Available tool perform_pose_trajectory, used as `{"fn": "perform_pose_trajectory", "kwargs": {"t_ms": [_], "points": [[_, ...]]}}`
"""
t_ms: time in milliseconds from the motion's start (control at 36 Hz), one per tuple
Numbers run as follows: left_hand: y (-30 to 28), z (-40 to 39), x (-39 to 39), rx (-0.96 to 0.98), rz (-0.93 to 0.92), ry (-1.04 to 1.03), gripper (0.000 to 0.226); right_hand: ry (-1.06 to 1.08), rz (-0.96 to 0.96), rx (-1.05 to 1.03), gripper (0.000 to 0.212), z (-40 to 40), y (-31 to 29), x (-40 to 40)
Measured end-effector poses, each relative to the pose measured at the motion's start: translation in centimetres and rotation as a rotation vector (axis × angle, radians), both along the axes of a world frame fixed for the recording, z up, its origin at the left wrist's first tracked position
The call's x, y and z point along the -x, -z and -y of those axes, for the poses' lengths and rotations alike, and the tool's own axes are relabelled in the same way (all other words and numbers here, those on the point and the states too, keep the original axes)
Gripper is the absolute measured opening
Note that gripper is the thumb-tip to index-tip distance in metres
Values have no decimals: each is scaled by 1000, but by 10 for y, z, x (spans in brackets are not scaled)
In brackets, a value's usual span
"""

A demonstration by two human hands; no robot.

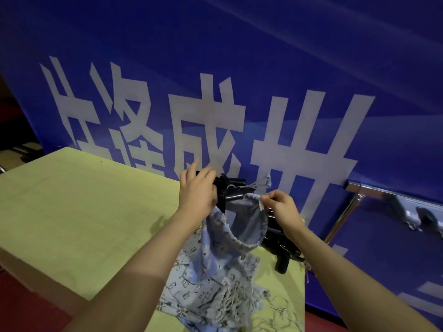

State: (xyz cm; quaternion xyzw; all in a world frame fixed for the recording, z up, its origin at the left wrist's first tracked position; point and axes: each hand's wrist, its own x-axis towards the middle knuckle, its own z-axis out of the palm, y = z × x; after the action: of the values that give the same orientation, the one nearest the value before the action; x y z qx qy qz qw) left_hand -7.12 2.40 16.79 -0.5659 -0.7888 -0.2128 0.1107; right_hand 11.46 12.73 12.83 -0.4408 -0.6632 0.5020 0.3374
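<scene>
Lower centre: a light-blue fringed cloth (236, 226), printed with small figures, is heaped on the yellow table (84, 200) and lifted at mid-frame. It looks light, limp and snag-prone, and is best held along the stitched hem. The right hand (280, 207) pinches that hem; the left hand (196, 190) grips a black clip hanger (230, 190). Behind: a blue banner (239, 68) with white characters.

pale blue drawstring bag (242, 221), black clips (231, 195), yellow table (84, 207)
</scene>
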Motion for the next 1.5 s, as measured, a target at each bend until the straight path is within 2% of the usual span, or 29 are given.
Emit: {"fn": "perform_pose_trajectory", "kwargs": {"t_ms": [83,222,333,444,528,611,750,861,944,1000,1083,1222,1333,1417,1500], "points": [[-16,-5,-5,23,128,51,12,-19,11,-7,19,-2,-5,-3],[-33,-3,-23,59,321,152,31,-54,-25,26,14,-3,-9,-8],[-37,-4,-30,130,251,115,35,-70,16,15,20,-6,-12,-11],[-39,-9,-33,172,251,102,27,-138,137,-21,12,-8,-20,-14],[-41,-11,-37,191,245,110,27,-187,234,-113,14,-8,-25,-15],[-42,-13,-41,210,239,127,24,-130,266,-267,16,-7,-34,-14],[-49,-18,-52,287,189,139,29,-15,209,-448,9,-11,-50,-7],[-52,-19,-59,317,123,135,33,-27,46,-356,22,-9,-63,3],[-48,-20,-60,236,52,102,30,-38,-106,-221,28,-5,-78,10],[-47,-19,-62,202,75,83,37,-95,-106,-217,29,-1,-89,14],[-47,-20,-63,211,64,70,59,-178,-54,-255,30,4,-100,23],[-47,-17,-57,137,326,127,68,-200,-66,-266,29,11,-111,31],[-42,-20,-51,44,503,262,45,-276,14,-336,24,18,-116,36],[-38,-15,-55,107,721,357,20,-287,-20,-324,26,24,-118,39],[-35,-8,-59,119,825,381,34,-254,-73,-342,23,27,-122,39]]}}
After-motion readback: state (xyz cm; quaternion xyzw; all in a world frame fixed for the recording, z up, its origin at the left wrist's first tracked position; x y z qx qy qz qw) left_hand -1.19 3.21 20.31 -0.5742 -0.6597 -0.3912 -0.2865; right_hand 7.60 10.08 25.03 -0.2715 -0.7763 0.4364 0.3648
